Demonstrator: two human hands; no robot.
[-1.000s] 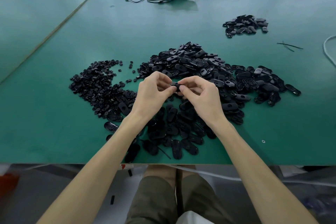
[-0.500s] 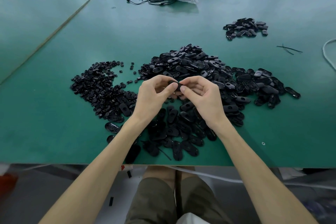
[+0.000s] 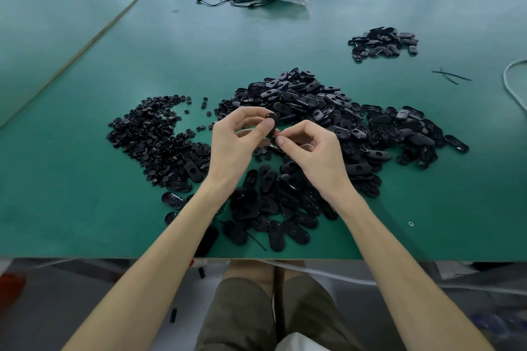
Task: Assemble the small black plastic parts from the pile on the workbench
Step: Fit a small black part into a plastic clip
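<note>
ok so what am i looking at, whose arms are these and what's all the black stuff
No machine here: these are a person's two bare arms, filmed by a camera on their head looking down. On the green workbench lie a big pile of oval black shells, a pile of smaller black pieces to its left, and a small heap further back on the right. The left hand pinches one oval black part; the right hand pinches its lower end. Whether a smaller piece is going in is too small to tell.

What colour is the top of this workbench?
Plain teal green all over; the workbench shows best in the head view.
</note>
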